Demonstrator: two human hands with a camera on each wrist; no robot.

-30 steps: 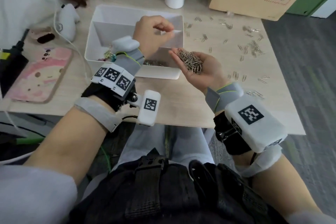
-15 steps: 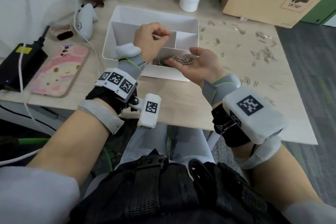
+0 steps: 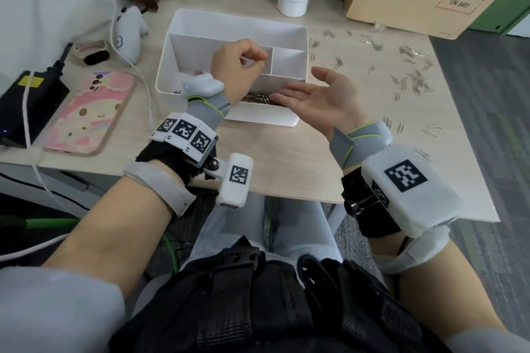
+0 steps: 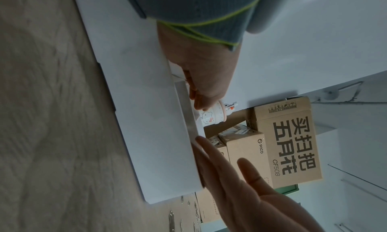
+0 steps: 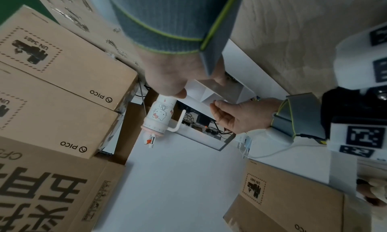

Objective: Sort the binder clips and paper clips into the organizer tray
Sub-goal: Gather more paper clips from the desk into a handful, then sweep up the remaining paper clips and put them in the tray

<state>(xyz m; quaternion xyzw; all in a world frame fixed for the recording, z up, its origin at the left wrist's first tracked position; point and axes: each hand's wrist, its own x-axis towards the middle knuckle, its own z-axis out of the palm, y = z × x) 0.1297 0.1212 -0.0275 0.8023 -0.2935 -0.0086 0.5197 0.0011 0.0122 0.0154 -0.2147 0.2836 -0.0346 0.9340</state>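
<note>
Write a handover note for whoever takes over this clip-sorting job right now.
Left hand: fingers curled above the organizer tray; whether it holds anything is unclear.
Right hand: open, palm up, empty, at the tray's near right edge.
Done: a pile of paper clips lies in the near compartment; a few coloured clips are in the left one.
Left: many loose paper clips scattered on the desk to the right.

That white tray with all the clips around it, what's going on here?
A person is sorting silver paper clips into a white plastic organizer tray on a light wooden desk. The right hand is open, palm up and empty, by the tray's near compartment, where a pile of paper clips lies. The left hand hovers curled over the tray. Many loose paper clips remain on the desk.
</note>
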